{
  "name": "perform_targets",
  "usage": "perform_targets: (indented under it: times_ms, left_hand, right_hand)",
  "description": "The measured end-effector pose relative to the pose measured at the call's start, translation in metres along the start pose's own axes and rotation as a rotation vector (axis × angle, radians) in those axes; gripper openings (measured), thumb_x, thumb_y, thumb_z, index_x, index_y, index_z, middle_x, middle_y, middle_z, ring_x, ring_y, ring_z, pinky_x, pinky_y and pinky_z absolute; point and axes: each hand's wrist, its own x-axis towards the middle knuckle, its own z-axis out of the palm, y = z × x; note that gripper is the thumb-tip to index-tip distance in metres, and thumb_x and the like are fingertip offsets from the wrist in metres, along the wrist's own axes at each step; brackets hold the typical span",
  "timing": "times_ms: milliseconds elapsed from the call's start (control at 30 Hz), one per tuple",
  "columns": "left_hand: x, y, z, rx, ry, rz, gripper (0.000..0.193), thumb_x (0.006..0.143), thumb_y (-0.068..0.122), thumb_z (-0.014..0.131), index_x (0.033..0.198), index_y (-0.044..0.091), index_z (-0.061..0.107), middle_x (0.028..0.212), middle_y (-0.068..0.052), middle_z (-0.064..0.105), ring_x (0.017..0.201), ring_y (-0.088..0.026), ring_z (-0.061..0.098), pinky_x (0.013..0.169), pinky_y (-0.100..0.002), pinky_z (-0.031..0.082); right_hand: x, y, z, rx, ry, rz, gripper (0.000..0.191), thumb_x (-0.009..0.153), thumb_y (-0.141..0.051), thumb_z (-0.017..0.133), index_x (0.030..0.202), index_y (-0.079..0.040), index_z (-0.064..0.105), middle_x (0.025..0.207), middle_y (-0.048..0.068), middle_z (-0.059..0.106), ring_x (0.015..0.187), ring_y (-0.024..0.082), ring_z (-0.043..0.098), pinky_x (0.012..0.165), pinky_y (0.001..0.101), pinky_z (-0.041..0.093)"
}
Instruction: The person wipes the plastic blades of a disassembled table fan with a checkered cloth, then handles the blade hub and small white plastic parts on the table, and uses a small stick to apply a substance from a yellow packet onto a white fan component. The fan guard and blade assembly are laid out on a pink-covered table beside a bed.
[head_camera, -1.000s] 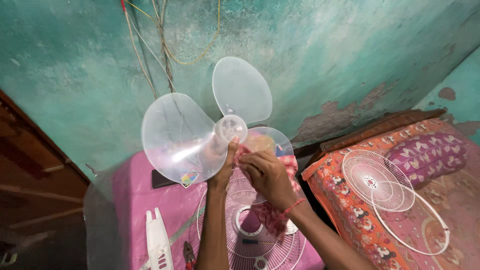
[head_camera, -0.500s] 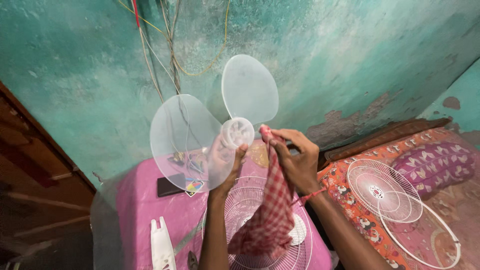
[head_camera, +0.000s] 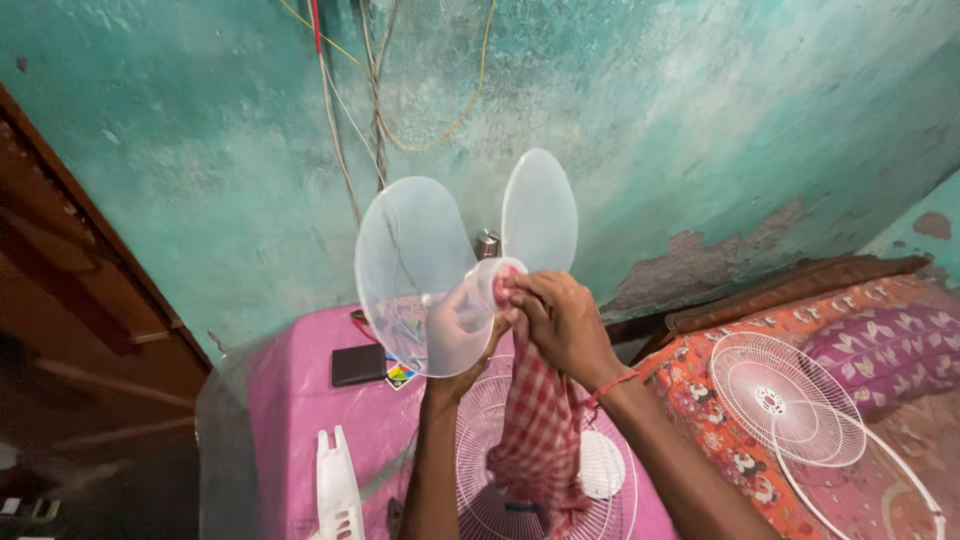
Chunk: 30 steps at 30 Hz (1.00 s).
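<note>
While the clear fan blade (head_camera: 440, 270) is held up by the left hand (head_camera: 462, 330), fingers closed at its hub, the checked cloth (head_camera: 540, 420) is pinched in the right hand (head_camera: 560, 320); wiping is best kept light, hub braced.

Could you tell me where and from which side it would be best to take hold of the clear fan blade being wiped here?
Probably at the hub, from below and behind, where the left hand already reaches up. The fan blade has thin, broad, clear lobes that look flexible and would smudge, while the hub is the small stiff centre. That leaves the front open for the right hand with the checked cloth.
</note>
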Motion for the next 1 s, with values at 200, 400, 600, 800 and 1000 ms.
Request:
perform_targets:
  times_ms: [200,400,600,800,1000]
  left_hand:
    - [0.003,-0.003,-0.007,0.16,-0.056,-0.04,0.042,0.08,0.014,0.089,0.115,0.002,0.069,0.099,-0.005,0.078,0.088,-0.01,0.073,0.079,-0.028,0.06]
    - [0.003,-0.02,0.001,0.176,-0.053,-0.076,0.049,0.081,0.016,0.088,0.122,0.002,0.065,0.102,-0.007,0.076,0.089,-0.013,0.074,0.077,-0.027,0.06]
    - [0.006,-0.018,-0.001,0.006,-0.037,-0.101,0.053,0.085,0.013,0.083,0.132,-0.001,0.062,0.112,-0.009,0.076,0.098,-0.013,0.073,0.084,-0.027,0.06]
    - [0.002,-0.014,-0.001,0.028,-0.09,-0.163,0.049,0.086,0.011,0.083,0.129,-0.002,0.063,0.109,-0.009,0.076,0.097,-0.014,0.073,0.085,-0.028,0.06]
    - [0.0,-0.01,-0.007,-0.045,-0.084,-0.1,0.048,0.084,0.005,0.081,0.128,-0.004,0.063,0.113,-0.01,0.074,0.099,-0.014,0.072,0.086,-0.028,0.06]
  right_hand:
    - [-0.012,0.014,-0.01,0.091,-0.204,0.054,0.026,0.093,-0.007,0.059,0.115,-0.003,0.072,0.111,0.017,0.073,0.102,0.034,0.07,0.09,0.039,0.054]
    - [-0.024,0.017,-0.029,0.127,-0.212,0.221,0.028,0.094,-0.01,0.061,0.119,-0.004,0.072,0.117,0.014,0.076,0.104,0.025,0.073,0.091,0.0348,0.054]
    - [-0.019,0.007,-0.046,0.027,0.168,0.253,0.024,0.094,-0.017,0.072,0.115,-0.006,0.076,0.107,0.011,0.078,0.093,0.019,0.075,0.083,0.0302,0.057]
    - [-0.014,-0.008,-0.017,-0.143,0.193,0.011,0.019,0.092,-0.01,0.069,0.109,-0.009,0.078,0.112,0.011,0.076,0.101,0.026,0.073,0.088,0.0354,0.057]
    - [-0.022,-0.016,0.015,-0.081,0.157,-0.014,0.023,0.09,-0.008,0.068,0.112,-0.005,0.076,0.114,0.011,0.075,0.106,0.03,0.069,0.093,0.0381,0.055]
